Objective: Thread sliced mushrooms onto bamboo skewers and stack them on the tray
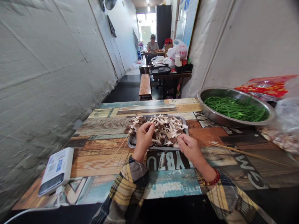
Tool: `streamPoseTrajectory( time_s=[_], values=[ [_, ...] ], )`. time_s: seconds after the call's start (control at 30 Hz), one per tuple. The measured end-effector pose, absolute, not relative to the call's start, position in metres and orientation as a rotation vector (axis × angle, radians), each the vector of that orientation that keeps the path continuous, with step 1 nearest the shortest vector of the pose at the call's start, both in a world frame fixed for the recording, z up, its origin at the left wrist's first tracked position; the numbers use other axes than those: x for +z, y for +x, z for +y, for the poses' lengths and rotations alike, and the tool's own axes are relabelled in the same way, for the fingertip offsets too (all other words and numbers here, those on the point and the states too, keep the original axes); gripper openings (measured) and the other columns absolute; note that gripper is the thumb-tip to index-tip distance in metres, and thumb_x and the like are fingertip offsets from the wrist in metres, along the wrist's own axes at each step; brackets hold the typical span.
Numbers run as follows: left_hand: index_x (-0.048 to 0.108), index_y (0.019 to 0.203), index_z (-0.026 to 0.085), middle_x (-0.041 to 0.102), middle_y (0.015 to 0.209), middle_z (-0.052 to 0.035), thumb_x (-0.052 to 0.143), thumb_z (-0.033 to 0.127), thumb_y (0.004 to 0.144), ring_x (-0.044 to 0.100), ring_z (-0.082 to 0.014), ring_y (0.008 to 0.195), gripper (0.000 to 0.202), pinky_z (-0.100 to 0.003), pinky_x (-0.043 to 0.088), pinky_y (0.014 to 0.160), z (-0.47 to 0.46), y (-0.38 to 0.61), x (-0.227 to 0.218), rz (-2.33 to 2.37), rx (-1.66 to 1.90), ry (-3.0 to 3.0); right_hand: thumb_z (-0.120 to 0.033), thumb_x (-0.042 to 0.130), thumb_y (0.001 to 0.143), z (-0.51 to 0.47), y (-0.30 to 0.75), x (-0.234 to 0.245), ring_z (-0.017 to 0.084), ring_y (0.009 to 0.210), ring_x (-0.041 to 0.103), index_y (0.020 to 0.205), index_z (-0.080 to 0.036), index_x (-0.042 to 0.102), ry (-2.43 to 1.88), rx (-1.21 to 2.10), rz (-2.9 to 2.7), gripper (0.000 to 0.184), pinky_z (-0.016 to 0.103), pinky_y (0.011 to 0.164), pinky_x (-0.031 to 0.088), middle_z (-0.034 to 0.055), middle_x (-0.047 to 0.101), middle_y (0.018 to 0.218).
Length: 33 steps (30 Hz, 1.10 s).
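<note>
A metal tray (184, 119) heaped with torn grey-brown oyster mushrooms (163, 124) lies in front of me on the table. My left hand (144, 135) is over the tray's left part, thumb and fingers pinched together; what is between them is hidden. At the tray's right front, my right hand (188, 146) pinches a piece of oyster mushroom (174, 134) with its fingertips. Left of my left hand, thin bamboo skewers (121, 145) stick out over the tray's edge, with mushrooms (135, 123) bunched at their upper ends.
Loose bamboo skewers (245, 151) lie to the right. Behind them stand a steel basin (235, 123) of green chives (235, 109) and plastic bags (288, 115). A white device (56, 171) with a cable sits at left. Farther back are a bench (145, 84) and a seated person (153, 46).
</note>
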<state>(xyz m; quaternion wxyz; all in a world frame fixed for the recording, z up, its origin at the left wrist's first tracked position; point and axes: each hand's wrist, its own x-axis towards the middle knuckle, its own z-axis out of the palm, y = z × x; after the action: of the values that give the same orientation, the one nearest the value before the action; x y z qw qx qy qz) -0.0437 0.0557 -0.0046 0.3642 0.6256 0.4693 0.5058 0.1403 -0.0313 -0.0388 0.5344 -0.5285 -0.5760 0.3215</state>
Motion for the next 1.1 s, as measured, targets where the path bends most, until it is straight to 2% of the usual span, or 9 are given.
streamPoseTrajectory(
  time_s=[0.13,0.37,0.53,0.63,0.8,0.97,1.1],
  values=[
    [0.069,0.087,0.017,0.063,0.082,-0.0054,0.055,0.022,0.08,0.057,-0.0171,0.075,0.016,-0.028,0.042,0.069,0.063,-0.054,-0.011,1.371,1.283,2.016,-0.036,0.046,0.09,-0.031,0.141,-0.04,0.009,0.043,0.038,0.073,-0.019,0.053,-1.269,0.754,-1.366,0.025,0.021,0.044,0.031,-0.0073,0.04,0.047],
    [0.068,0.095,0.02,0.058,0.087,-0.0074,0.049,0.013,0.082,0.055,-0.0207,0.088,0.024,-0.033,0.043,0.08,0.06,-0.055,-0.011,1.441,0.986,2.436,-0.035,0.047,0.089,-0.033,0.139,-0.033,0.01,0.043,0.038,0.069,-0.019,0.052,-1.285,0.727,-1.385,0.025,0.021,0.045,0.031,-0.007,0.04,0.048],
    [0.064,0.083,0.018,0.056,0.085,-0.0072,0.048,0.013,0.082,0.054,-0.0203,0.084,0.017,-0.033,0.043,0.076,0.06,-0.055,-0.009,1.456,0.955,2.445,-0.035,0.047,0.089,-0.032,0.139,-0.034,0.01,0.043,0.038,0.071,-0.019,0.053,-1.276,0.751,-1.375,0.025,0.022,0.045,0.031,-0.007,0.04,0.047],
    [0.06,0.075,0.018,0.057,0.081,-0.005,0.049,0.014,0.081,0.055,-0.0179,0.079,0.013,-0.03,0.043,0.072,0.061,-0.054,-0.008,1.417,1.069,2.341,-0.035,0.047,0.089,-0.032,0.139,-0.035,0.01,0.043,0.038,0.071,-0.019,0.053,-1.275,0.751,-1.38,0.025,0.022,0.045,0.031,-0.0069,0.04,0.047],
    [0.058,0.074,0.017,0.059,0.068,0.0005,0.057,0.02,0.076,0.055,-0.0125,0.062,0.004,-0.024,0.042,0.06,0.063,-0.049,-0.009,1.287,1.254,1.879,-0.033,0.046,0.09,-0.032,0.139,-0.037,0.01,0.043,0.038,0.074,-0.019,0.054,-1.25,0.75,-1.4,0.023,0.021,0.044,0.032,-0.0071,0.04,0.048],
    [0.064,0.086,0.015,0.062,0.068,0.0012,0.066,0.031,0.071,0.057,-0.0108,0.054,0.022,-0.022,0.043,0.053,0.059,-0.044,-0.005,1.08,1.276,1.37,-0.033,0.047,0.09,-0.034,0.138,-0.037,0.01,0.043,0.04,0.073,-0.019,0.055,-1.266,0.756,-1.446,0.024,0.021,0.045,0.033,-0.0065,0.042,0.047],
    [0.067,0.081,0.014,0.065,0.069,0.0002,0.074,0.032,0.064,0.059,-0.0099,0.055,0.026,-0.024,0.047,0.059,0.053,-0.039,-0.001,0.937,1.22,1.093,-0.033,0.047,0.09,-0.035,0.137,-0.032,0.011,0.044,0.042,0.071,-0.02,0.055,-1.268,0.733,-1.514,0.024,0.022,0.048,0.035,-0.006,0.044,0.047]
  ],
)
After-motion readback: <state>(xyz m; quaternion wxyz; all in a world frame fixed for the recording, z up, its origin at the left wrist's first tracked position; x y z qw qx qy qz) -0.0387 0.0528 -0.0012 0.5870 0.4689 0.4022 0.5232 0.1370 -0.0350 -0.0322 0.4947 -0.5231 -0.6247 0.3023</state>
